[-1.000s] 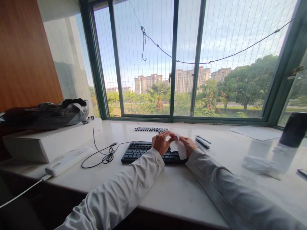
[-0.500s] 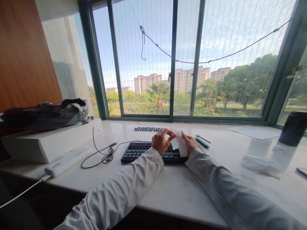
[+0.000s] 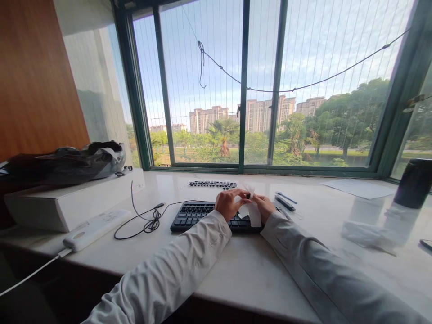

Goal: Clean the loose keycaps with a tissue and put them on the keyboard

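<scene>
Both my hands hover over the right end of a black keyboard [image 3: 195,214] lying on the white sill. My left hand [image 3: 228,204] is closed in a pinch on a small dark piece, likely a keycap [image 3: 248,196], held against a white wipe [image 3: 254,213]. My right hand [image 3: 264,207] is closed on that wipe, which hangs down between the two hands. A row of loose dark keycaps [image 3: 212,184] lies behind the keyboard, near the window.
The keyboard's black cable [image 3: 148,221] coils to the left. A white power strip [image 3: 96,229] and a white box [image 3: 74,198] with a dark bag on it stand farther left. Pens [image 3: 284,200], paper [image 3: 359,187], a dark cylinder [image 3: 413,183] and crumpled plastic [image 3: 367,234] lie right.
My hands have stayed over the keyboard's right end, working the wipe around the small dark piece; the wipe has shifted slightly between my fingers.
</scene>
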`<state>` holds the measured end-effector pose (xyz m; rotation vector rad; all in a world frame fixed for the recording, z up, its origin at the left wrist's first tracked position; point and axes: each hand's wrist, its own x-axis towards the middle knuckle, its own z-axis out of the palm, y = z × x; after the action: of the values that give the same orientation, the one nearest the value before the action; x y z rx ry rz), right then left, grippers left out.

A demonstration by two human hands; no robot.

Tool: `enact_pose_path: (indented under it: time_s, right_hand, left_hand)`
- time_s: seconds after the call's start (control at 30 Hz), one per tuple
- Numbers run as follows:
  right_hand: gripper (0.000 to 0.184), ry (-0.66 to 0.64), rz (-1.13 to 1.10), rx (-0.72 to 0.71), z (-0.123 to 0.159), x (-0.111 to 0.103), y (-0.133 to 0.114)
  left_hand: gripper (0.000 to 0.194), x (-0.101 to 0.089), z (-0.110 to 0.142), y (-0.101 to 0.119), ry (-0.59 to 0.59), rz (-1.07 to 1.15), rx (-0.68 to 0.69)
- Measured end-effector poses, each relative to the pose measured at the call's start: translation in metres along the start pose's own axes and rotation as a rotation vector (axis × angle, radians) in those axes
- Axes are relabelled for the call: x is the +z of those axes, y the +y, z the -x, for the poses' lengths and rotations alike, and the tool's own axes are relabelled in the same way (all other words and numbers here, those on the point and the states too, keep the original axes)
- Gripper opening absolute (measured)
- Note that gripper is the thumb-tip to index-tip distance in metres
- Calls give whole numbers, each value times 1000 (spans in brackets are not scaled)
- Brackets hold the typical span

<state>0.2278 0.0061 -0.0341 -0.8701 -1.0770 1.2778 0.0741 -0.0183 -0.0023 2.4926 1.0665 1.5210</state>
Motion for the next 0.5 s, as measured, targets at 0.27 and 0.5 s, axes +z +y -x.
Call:
enact_pose_path:
  time_s: [0.27, 0.5]
  right_hand:
    - [46, -119, -78, -14, 6, 6, -6]
    - [44, -256, -122, 65, 10, 3, -9]
  left_hand:
    - [21, -6, 1, 4, 21, -159, -25]
    - [26, -6, 3, -3, -40, -321, 13]
